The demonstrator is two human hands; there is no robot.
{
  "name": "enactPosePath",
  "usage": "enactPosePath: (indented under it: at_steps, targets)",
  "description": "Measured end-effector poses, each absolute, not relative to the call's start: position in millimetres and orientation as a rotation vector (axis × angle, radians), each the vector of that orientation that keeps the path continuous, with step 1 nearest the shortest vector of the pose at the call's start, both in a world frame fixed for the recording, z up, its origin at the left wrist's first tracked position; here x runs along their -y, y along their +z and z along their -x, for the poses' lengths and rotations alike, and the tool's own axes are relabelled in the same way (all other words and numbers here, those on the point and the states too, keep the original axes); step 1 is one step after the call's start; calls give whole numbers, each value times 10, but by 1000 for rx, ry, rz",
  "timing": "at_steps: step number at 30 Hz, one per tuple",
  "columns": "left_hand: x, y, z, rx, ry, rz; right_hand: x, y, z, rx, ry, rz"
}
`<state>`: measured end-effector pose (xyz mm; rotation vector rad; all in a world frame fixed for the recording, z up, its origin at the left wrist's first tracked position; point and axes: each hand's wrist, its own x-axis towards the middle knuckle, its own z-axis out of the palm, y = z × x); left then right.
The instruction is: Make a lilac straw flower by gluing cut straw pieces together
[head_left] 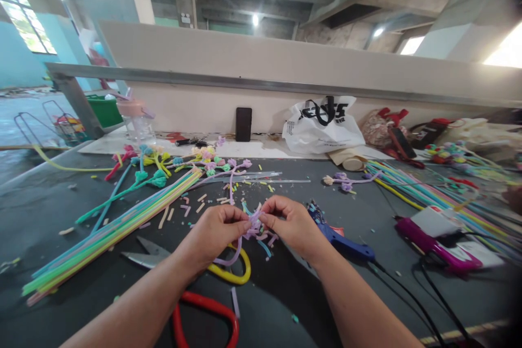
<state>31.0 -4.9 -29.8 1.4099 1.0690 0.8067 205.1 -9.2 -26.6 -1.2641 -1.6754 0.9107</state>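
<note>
Evidently, both hands were at work above the middle of the dark table [302,304], between its left and right edges. The left hand [220,228] had its thumb and forefinger closed narrowly on the left side of a fuzzy purple piece [255,221]. The right hand [289,223] pinched the same piece from the other side, so the fingertips of both hands nearly met. A purple stem [233,257] curved down below the left hand.

Beneath and beyond the hands, short clippings [200,207] lay scattered. Metal blades [149,254] showed left of the left forearm, spread apart and pointing toward the left edge; a yellow handle [246,266] and a red handle [210,304] showed on its other side, but the arm hid how they joined. A long bundle of pastel stems [118,230] slanted across the left part, with green sprigs [158,178] just behind it.

Right of the right hand lay a blue corded tool [350,244], and farther toward the right edge a magenta tool [436,244]. A second bundle of stems [416,190] ran toward that edge, with a purple sprig [346,181] near its left end. Along the far edge a black phone [243,124] stood upright against the pale panel [196,109], a white bag [324,133] slumped to its right, and a clear jar [138,126] stood near the far left corner.
</note>
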Motion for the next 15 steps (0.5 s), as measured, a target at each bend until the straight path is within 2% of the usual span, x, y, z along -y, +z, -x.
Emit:
enactPosePath:
  at_steps: [15]
  targets:
    - [49, -276, -307, -1102, 765, -1521, 77, -301, -2052, 1671, 930, 1316]
